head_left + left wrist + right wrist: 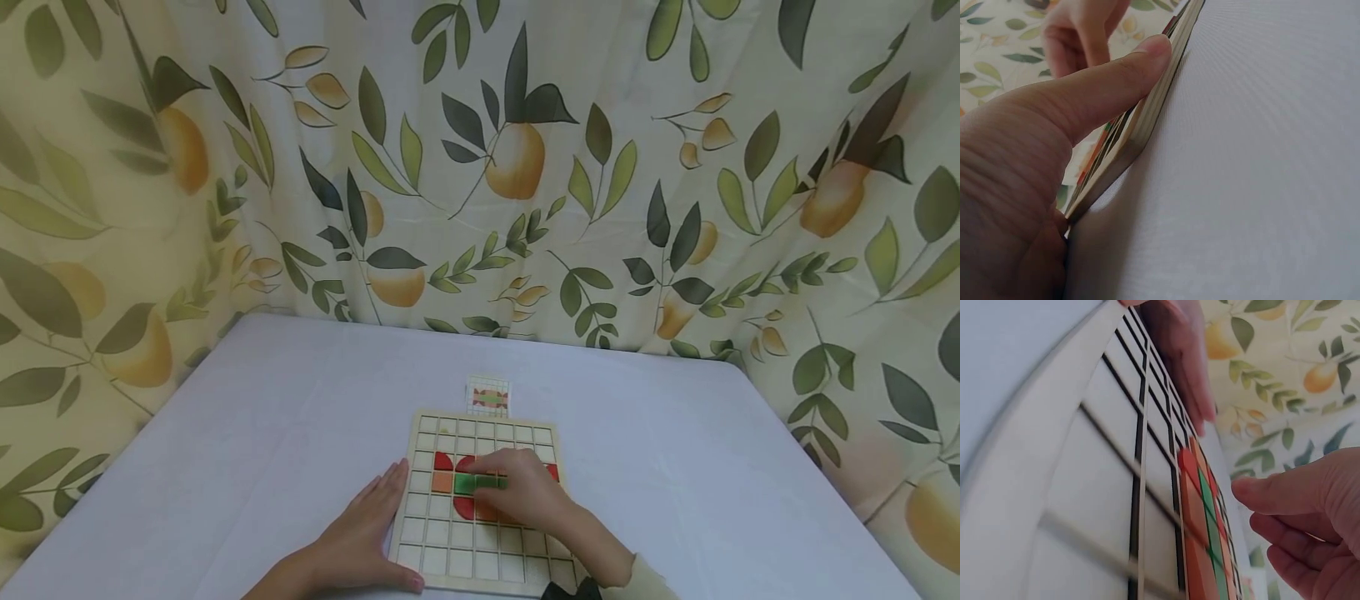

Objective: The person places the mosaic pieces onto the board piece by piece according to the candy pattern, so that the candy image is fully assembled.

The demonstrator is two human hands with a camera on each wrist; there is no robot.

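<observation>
A square wooden grid board point(457, 535) lies on the white table. In its grid sit green tiles point(464, 483), an orange tile point(442, 482) and red rounded tiles point(443, 460), with several more partly hidden. My left hand point(360, 533) rests along the board's left edge, its fingers straight and its thumb at the near left corner; the left wrist view shows the thumb point(1141, 59) on the rim. My right hand point(525, 492) is over the tiles, fingers bent. From the right wrist, its fingertips point(1244, 490) appear beside the tile rows, with nothing visible between them.
A small pattern card point(488, 386), printed with a red, orange and green design in a grid, lies just behind the board. White cloth point(300, 400) covers the table. A curtain point(480, 250) with fruit and leaves hangs along the back and sides.
</observation>
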